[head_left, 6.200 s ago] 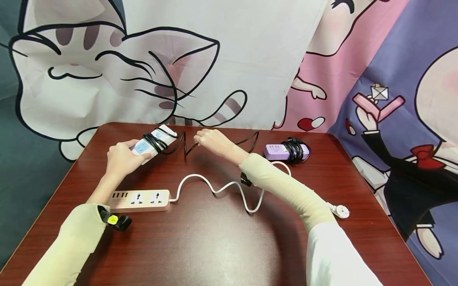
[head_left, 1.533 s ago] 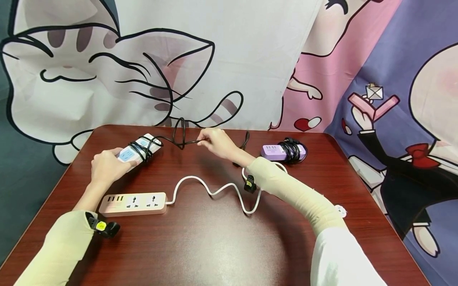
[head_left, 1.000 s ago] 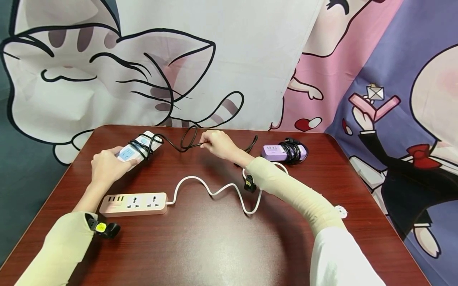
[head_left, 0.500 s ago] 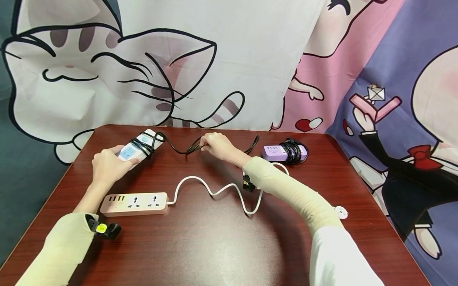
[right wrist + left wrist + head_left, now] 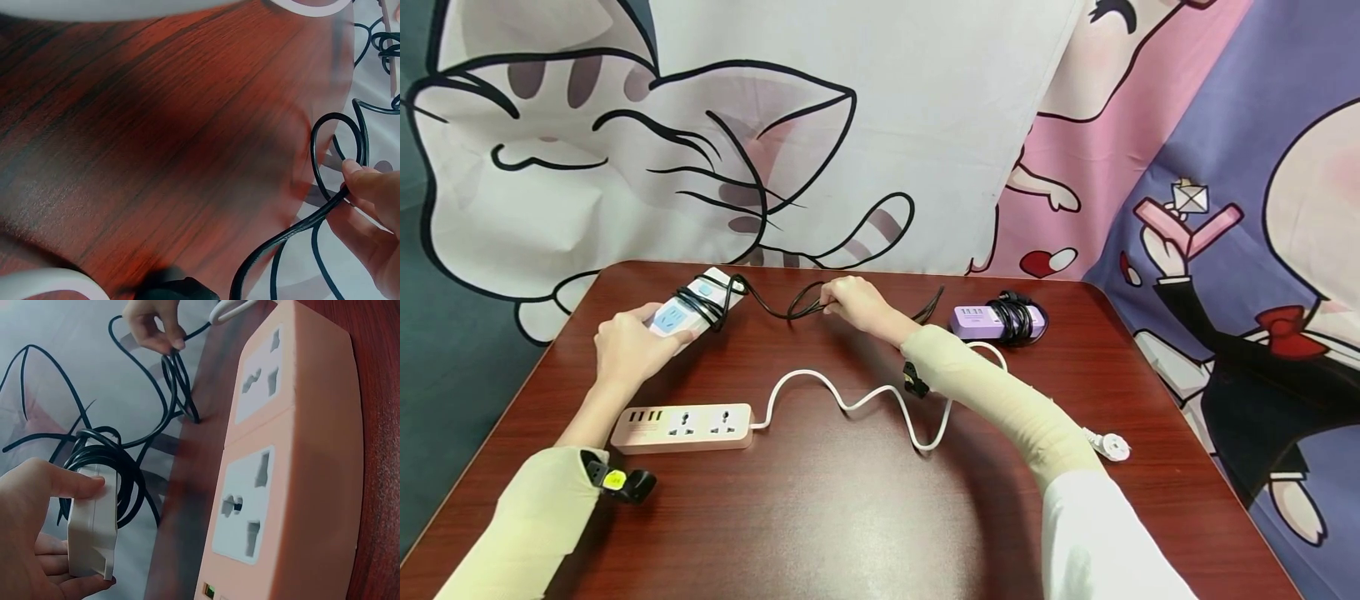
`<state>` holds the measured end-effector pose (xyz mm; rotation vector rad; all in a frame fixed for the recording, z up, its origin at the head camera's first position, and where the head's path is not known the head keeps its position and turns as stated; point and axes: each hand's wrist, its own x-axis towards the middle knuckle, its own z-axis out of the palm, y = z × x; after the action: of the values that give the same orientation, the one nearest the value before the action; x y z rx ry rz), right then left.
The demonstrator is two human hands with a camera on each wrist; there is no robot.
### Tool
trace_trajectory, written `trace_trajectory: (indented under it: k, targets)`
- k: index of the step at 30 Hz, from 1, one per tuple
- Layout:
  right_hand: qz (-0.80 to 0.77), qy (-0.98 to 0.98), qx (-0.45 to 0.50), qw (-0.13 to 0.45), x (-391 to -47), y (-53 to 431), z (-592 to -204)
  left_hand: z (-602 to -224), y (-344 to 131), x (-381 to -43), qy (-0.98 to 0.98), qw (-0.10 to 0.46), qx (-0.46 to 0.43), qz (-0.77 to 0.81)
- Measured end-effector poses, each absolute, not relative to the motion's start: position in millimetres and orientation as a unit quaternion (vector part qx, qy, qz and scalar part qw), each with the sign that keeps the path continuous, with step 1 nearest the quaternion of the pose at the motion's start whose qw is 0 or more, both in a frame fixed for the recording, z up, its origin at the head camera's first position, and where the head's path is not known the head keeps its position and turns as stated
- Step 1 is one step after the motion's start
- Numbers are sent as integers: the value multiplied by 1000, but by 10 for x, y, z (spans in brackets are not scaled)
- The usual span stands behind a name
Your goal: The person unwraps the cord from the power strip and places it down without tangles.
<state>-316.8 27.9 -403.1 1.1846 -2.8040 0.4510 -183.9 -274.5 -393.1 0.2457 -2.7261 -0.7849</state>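
Note:
My left hand (image 5: 632,346) grips the near end of a white power strip (image 5: 706,293) with blue socket faces. It is held tilted, with black cord wound round its middle. In the left wrist view my thumb presses the white casing (image 5: 94,537) just below the windings. To the right, my right hand (image 5: 859,302) pinches a slack stretch of the same black cord (image 5: 790,315). Seen from the right wrist, the thumb and fingers (image 5: 369,187) hold the cord (image 5: 319,215) where it forms a loop. Cord also trails out beyond the right hand.
A pale pink power strip (image 5: 681,427) lies in front of the left hand, its white cord (image 5: 850,406) snaking right to a round plug (image 5: 1112,447). A purple power strip (image 5: 981,321) wrapped in black cord sits at the back right. A printed curtain (image 5: 940,150) hangs behind the table.
Over several seconds, my left hand has shifted left with the white power strip. Since 1.5 seconds ago, the raised cord loops between my hands have dropped low, and the strip's far end has risen slightly.

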Motion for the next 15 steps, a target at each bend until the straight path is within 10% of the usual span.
trace_trajectory:
  k: [15]
  targets:
    - [188,-914,360,3,-3186,251,-4071,-3931,-2713,-1842,-946,143,85,-279]
